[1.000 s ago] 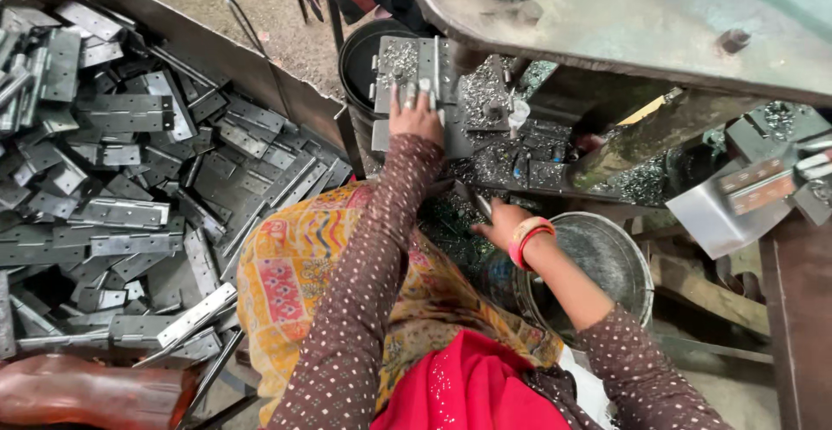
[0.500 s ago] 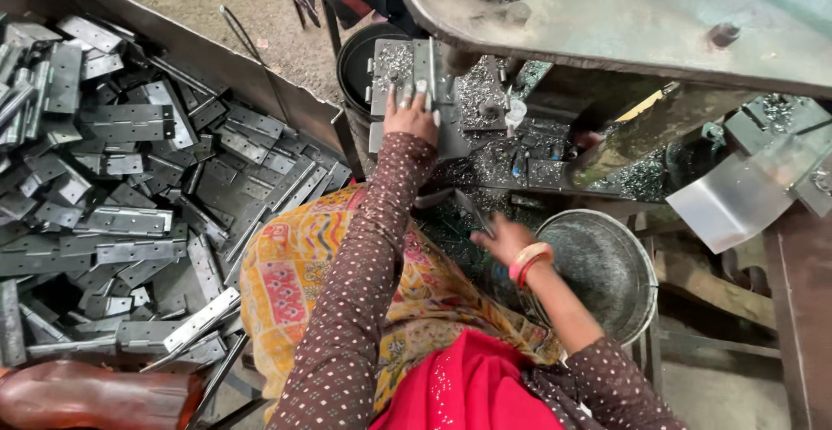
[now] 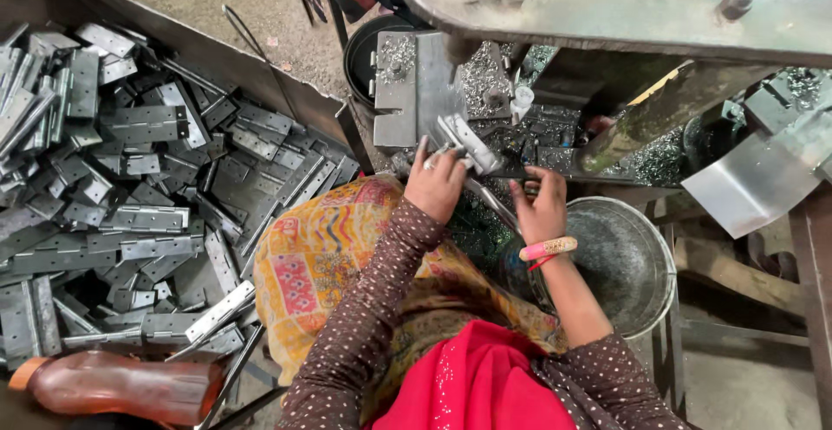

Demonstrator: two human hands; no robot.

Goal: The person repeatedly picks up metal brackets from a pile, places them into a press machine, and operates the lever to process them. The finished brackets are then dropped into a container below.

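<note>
1. Below the press table [image 3: 607,5], my left hand [image 3: 436,180] is clenched around a metal hinge [image 3: 468,142]; my right hand [image 3: 542,207] is beside it, fingers spread, and whether it grasps anything I cannot tell.
2. I judge the hinge is being handled between press strokes; placing it calls for careful alignment.
3. Left of the press table, a bin [image 3: 217,57] holds piled hinges; the bowl [image 3: 654,261] looks empty.

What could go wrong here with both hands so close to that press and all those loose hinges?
1. The left hand holds a metal hinge just below the press bed; fingers could get caught if the machine cycles.
2. The right hand works bare beside metal chips and sharp hinge edges, so cuts seem likely.
3. The hinge pile sits heaped against the knee; pieces may slide down.
</note>
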